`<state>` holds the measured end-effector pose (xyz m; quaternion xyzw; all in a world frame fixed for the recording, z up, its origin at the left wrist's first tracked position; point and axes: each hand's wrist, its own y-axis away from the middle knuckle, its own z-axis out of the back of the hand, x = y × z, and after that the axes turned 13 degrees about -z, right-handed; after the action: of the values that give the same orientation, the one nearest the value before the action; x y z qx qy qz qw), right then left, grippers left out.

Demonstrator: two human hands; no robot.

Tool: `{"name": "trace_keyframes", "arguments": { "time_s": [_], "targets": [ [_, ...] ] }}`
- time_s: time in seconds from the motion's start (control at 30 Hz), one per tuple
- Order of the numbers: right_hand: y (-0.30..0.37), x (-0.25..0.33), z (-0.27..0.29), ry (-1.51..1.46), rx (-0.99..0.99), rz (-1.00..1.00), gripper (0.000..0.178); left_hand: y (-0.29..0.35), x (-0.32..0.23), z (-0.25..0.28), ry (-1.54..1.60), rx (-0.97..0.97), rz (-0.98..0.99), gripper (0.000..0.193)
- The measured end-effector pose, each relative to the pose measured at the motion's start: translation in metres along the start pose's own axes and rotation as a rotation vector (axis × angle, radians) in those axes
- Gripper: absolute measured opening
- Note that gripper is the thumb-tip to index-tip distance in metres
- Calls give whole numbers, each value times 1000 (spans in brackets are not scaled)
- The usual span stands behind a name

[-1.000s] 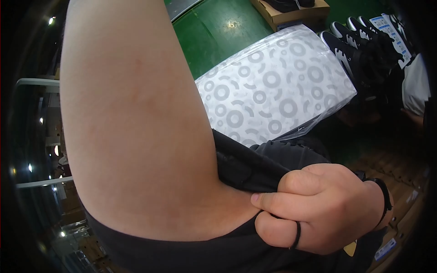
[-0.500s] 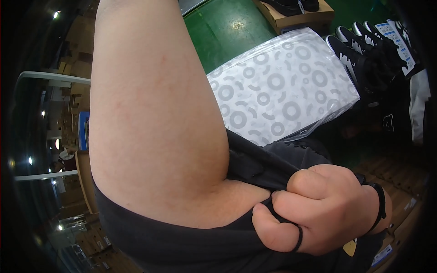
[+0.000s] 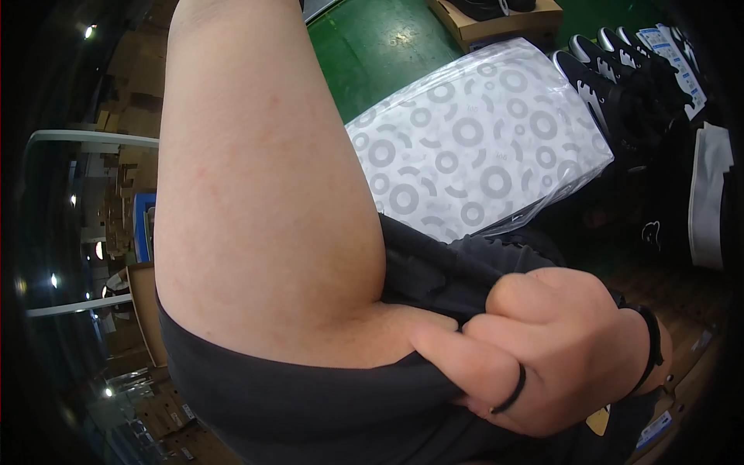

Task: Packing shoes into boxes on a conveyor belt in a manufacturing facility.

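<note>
A bare arm (image 3: 267, 194), apparently my left, fills the left half of the view very close up; it runs out past the upper edge, so its hand is unseen. Dark grey cloth (image 3: 310, 395) of a garment edges the arm below. My right hand (image 3: 550, 345) reaches in from the right, with a black band (image 3: 651, 349) at the wrist and a thin black ring. Its curled fingers grip the cloth by the skin crease, one finger touching the bare skin. Beyond lies a flat pack (image 3: 480, 139), white with grey rings, in clear plastic.
Black-and-white shoes (image 3: 593, 77) stand in a row at the upper right beside a labelled sheet (image 3: 674, 66). A cardboard box (image 3: 496, 27) bears a dark shoe on the green surface (image 3: 380, 58). Brown cartons (image 3: 682, 387) lie lower right; a white rail (image 3: 89, 137) stands left.
My right hand has shifted slightly upward, and its ringed finger has stretched left over the cloth's edge onto the skin. The view has moved a little; the pack lies as before.
</note>
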<state>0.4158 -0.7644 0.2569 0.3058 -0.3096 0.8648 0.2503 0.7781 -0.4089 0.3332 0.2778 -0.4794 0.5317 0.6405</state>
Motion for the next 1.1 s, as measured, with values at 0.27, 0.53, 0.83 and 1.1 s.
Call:
{"name": "trace_keyframes", "arguments": {
  "time_s": [0.27,0.53,0.83,1.1],
  "targets": [
    [-3,-7,-3,-84,178,220,52,-30,10,-29,-78,56,-53,22],
    [12,0,-10,49,60,221,43,-9,-15,8,-18,140,-55,19],
    [17,3,-13,137,-7,210,39,-15,-36,22,-20,132,-122,19],
    [16,-7,0,-74,202,72,44,-5,-54,25,-86,145,-166,24]
  ]
}}
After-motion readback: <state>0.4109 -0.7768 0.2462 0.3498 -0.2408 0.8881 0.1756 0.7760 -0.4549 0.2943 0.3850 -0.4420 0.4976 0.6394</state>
